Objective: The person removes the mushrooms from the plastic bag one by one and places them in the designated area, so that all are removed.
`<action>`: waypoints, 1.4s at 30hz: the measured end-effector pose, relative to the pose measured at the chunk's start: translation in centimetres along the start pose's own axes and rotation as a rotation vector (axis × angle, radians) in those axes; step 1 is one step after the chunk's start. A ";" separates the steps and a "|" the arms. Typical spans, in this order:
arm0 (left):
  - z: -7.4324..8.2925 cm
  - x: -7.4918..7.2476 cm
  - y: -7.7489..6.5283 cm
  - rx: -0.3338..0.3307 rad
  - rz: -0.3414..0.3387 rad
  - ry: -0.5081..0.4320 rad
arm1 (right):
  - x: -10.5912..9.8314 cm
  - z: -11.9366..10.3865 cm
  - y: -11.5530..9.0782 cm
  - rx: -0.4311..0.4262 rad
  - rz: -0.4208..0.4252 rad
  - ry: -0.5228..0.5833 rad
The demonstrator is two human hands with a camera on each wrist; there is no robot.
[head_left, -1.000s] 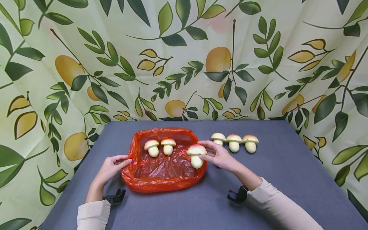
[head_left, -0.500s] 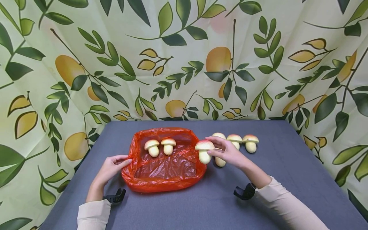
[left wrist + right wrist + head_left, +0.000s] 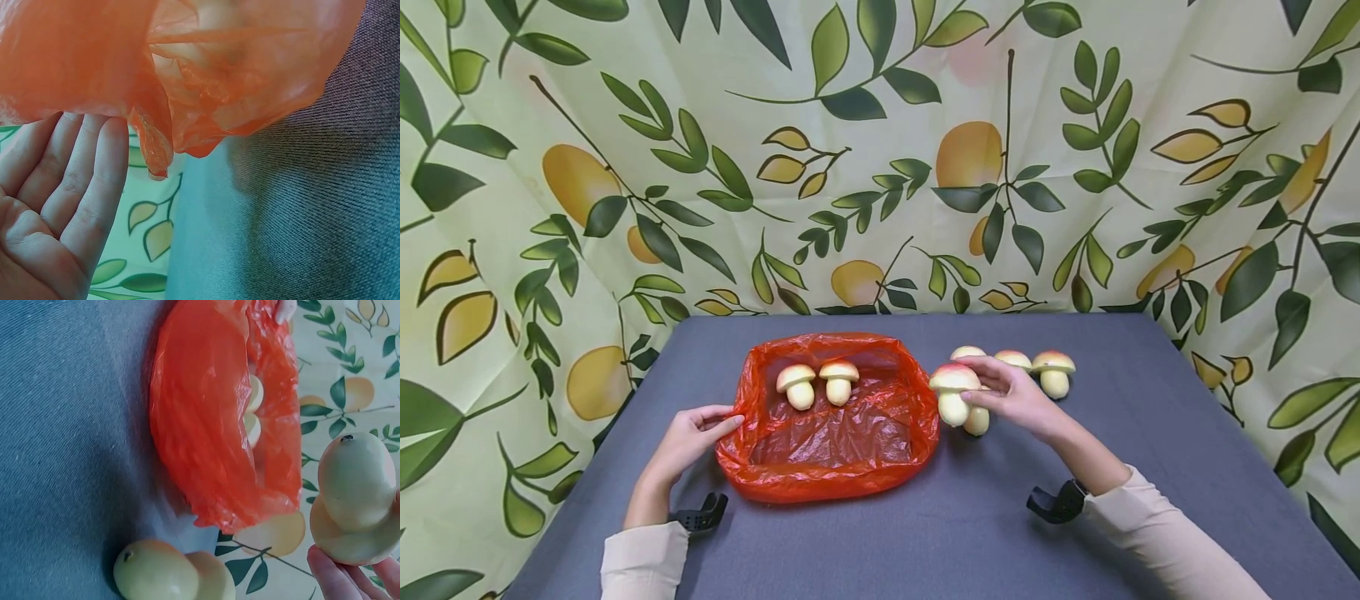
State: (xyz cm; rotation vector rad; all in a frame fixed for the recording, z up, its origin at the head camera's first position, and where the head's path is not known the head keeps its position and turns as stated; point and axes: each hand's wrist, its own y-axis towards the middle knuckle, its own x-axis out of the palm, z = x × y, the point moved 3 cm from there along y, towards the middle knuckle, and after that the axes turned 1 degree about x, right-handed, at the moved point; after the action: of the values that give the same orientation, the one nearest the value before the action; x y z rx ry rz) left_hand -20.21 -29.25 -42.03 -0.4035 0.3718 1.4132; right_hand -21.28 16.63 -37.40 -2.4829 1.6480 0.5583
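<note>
Pinching right hand: mushroom between our fingers, beside the bag's right edge.
Left hand: pinching its left edge.

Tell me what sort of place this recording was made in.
Probably a staged indoor recording setup: leaf-and-fruit patterned fabric hangs behind a blue-grey table, and two black wrist devices are being worn. The room beyond isn't visible.

Grey table; red bag; mushrooms
</note>
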 end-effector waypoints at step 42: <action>-0.1 0.1 0.1 -0.008 -0.007 -0.008 | -4.3 4.5 -3.4 0.073 0.101 0.018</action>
State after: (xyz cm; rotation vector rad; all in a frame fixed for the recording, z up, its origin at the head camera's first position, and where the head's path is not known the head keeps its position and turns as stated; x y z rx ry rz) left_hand -20.27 -29.23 -42.21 -0.4052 0.3577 1.4097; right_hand -20.76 23.08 -40.38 -2.3716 1.7751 0.4794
